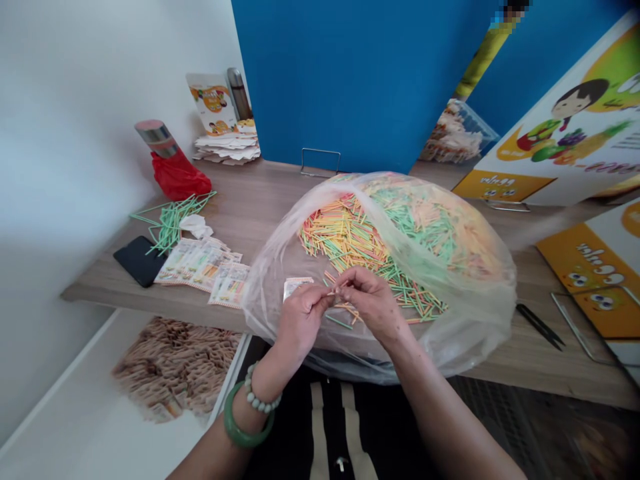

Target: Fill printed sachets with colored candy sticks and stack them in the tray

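Observation:
My left hand (304,315) and my right hand (369,301) meet over the mouth of a large clear plastic bag (270,267). Their fingertips are pinched together around what looks like a short, thin orange-pink stick (332,292), mostly hidden by the fingers. Inside the bag lies a big heap of short coloured sticks (345,230), in yellow, orange, pink and green. Several loose sticks (339,322) lie just below my fingers. A small printed packet (296,285) sits partly under my left hand.
On the left are filled printed packets (197,265), a black phone (140,260), long green sticks (173,217) and a red bag (179,175). Black tweezers (541,327) lie at right. A blue panel (350,80) stands behind. Below left, a white bin (95,393) holds many packets.

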{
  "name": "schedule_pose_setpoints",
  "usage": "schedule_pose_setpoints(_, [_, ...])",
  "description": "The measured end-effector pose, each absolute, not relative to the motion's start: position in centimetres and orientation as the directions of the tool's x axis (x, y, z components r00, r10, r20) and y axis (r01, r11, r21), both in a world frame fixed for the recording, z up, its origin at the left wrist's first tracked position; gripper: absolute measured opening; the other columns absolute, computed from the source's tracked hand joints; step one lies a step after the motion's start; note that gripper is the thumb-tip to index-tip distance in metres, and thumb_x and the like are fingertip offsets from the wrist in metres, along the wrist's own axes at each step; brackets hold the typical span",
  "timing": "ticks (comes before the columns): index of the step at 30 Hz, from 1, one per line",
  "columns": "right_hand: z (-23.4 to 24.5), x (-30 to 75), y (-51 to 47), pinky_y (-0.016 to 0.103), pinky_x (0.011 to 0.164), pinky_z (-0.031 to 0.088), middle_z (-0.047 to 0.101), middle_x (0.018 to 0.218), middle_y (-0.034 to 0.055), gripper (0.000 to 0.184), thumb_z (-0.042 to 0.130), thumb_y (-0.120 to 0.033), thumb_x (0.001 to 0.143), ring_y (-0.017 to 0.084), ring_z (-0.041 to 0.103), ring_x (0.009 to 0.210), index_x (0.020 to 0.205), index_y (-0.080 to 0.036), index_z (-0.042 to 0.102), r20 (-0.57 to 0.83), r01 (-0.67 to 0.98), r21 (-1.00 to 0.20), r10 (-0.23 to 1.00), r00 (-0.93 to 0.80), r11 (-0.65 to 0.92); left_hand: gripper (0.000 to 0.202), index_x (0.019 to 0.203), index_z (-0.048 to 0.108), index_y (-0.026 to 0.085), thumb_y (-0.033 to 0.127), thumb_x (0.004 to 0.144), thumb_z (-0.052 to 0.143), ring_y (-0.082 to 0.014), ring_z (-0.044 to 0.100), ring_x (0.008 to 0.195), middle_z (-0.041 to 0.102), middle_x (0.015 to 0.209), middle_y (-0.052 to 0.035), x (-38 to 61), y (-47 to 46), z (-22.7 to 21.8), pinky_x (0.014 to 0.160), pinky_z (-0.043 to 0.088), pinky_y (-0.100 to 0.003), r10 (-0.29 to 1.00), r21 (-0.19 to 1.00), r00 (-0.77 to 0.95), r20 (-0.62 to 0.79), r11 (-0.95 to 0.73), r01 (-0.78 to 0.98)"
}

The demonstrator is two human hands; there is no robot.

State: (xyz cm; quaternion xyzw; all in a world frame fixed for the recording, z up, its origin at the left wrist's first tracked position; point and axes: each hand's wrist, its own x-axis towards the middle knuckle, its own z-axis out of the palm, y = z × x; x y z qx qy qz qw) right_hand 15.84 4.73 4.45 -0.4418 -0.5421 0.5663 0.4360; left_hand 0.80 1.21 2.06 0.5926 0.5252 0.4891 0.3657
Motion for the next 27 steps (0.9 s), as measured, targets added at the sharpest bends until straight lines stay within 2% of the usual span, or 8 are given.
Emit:
schedule_pose_setpoints(3, [4.2,16.0,4.8,0.033,0.079,0.049,0.067,0.088,0.0036,0.011,0.064,-0.027,0.077,0.019,0.062,0.088,0.071,-0.022,0.072,0.087,0.177,-0.976,0.969,-0.233,0.130,0.013,0.084,0.077,0.021,0.027,0.084,0.065,-0.0163,0.062,0.078,0.071,0.081,-0.0014,1.1,1.2,2.2,0.075,0.047,-0.028,0.998,0.997,-0.066,0.011,-0.006,0.073])
schedule_pose_setpoints(6, [4.4,16.3,4.3,0.043,0.102,0.042,0.070,0.114,0.0064,0.020,0.058,-0.030,0.088,0.024,0.060,0.113,0.090,-0.026,0.077,0.166,0.364,-0.888,0.934,-0.315,0.280,0.014,0.081,0.073,0.018,0.032,0.077,0.072,-0.0125,0.058,0.067,0.068,0.073,0.0006,1.2,1.2,2.2,0.066,0.045,-0.024,0.974,0.949,-0.098,-0.202,0.171,-0.265])
schedule_pose_setpoints(10, [4.6,16.8,3.4,0.041,0.100,0.046,0.067,0.128,0.0068,0.038,0.054,-0.035,0.091,0.023,0.061,0.115,0.128,-0.027,0.064,0.077,0.288,-0.938,0.926,-0.368,0.193,0.029,0.076,0.069,0.016,0.040,0.066,0.082,-0.0096,0.053,0.058,0.063,0.067,0.0024,1.0,1.3,2.4,0.058,0.044,-0.021,0.948,0.827,-0.068,-0.311,0.234,-0.512])
schedule_pose_setpoints(11, [4.5,16.8,3.3,0.039,0.095,0.049,0.068,0.124,0.0067,0.038,0.055,-0.034,0.090,0.023,0.062,0.110,0.126,-0.026,0.064,0.045,0.250,-0.958,0.933,-0.356,0.141,0.029,0.077,0.070,0.016,0.040,0.066,0.082,-0.0100,0.054,0.059,0.064,0.067,0.0022,1.0,1.4,2.4,0.059,0.045,-0.022,0.951,0.820,-0.066,-0.302,0.224,-0.527])
schedule_pose_setpoints(13, [4.2,16.7,3.1,0.035,0.085,0.050,0.073,0.099,0.0036,0.024,0.058,-0.028,0.084,0.020,0.065,0.092,0.102,-0.023,0.072,-0.004,0.198,-0.978,0.943,-0.333,0.066,0.028,0.080,0.071,0.016,0.039,0.068,0.082,-0.0111,0.057,0.065,0.066,0.072,0.0014,1.0,1.4,2.3,0.063,0.048,-0.022,0.960,0.822,-0.073,-0.272,0.192,-0.536])
schedule_pose_setpoints(16, [3.7,16.2,3.1,0.029,0.073,0.046,0.060,0.066,-0.0023,0.011,0.062,-0.026,0.075,0.016,0.057,0.070,0.065,-0.021,0.065,-0.034,0.111,-0.994,0.969,-0.245,-0.007,0.024,0.082,0.073,0.017,0.036,0.069,0.082,-0.0113,0.059,0.071,0.068,0.077,0.0010,0.9,1.4,2.3,0.068,0.049,-0.021,0.968,0.826,-0.089,-0.234,0.150,-0.544])
schedule_pose_setpoints(22, [2.8,15.8,3.5,0.028,0.069,0.042,0.061,0.068,-0.0016,0.008,0.066,-0.027,0.069,0.015,0.054,0.069,0.066,-0.020,0.067,-0.062,-0.068,-0.995,0.991,-0.120,-0.071,0.040,0.109,0.072,0.021,0.039,0.074,0.080,-0.0162,0.065,0.091,0.073,0.102,-0.0043,0.4,1.0,3.1,0.082,0.052,-0.026,0.981,0.826,0.070,-0.182,0.191,-0.531])
schedule_pose_setpoints(27, [2.2,15.1,3.4,0.029,0.071,0.043,0.061,0.068,-0.0020,0.009,0.069,-0.029,0.070,0.016,0.055,0.071,0.064,-0.022,0.066,-0.033,-0.094,-0.995,0.992,-0.121,-0.045,0.030,0.091,0.074,0.017,0.035,0.068,0.082,-0.0157,0.063,0.076,0.071,0.084,-0.0032,0.1,0.8,3.2,0.068,0.053,-0.025,0.967,0.897,0.038,-0.250,0.247,-0.367])
